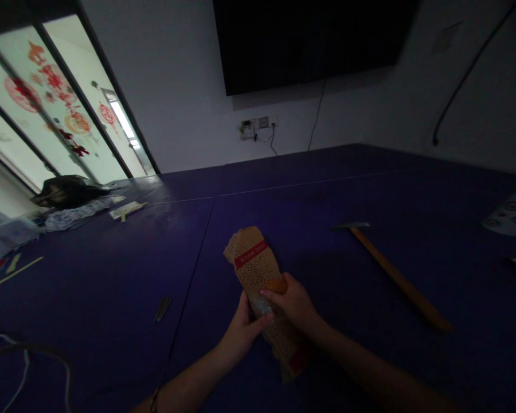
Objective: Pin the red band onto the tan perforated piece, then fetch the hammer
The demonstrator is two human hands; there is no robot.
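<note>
Both hands grip a stack of flat brown paper packets [254, 269], tilted over the purple floor. The packets carry a dark speckled print and red bands near each end, and their layered edges fan out at the upper left. Shiny clear wrap crosses the middle. My left hand [245, 330] is closed around the left side, its thumb lying on the front. From the right, my right hand [294, 301] clasps the stack, thumb pressed on the front beside an orange patch [276, 285]. Whether that patch is print or a separate piece I cannot tell. The fingers behind are hidden.
A hammer-like tool with a wooden handle [398, 275] lies at right. Several thin dark nail-like pieces [162, 310] lie at left. White cable [26, 367] loops at lower left. Farther back are a black bag [69, 192], a small white tray [126, 210] and a wall-mounted screen [309, 46].
</note>
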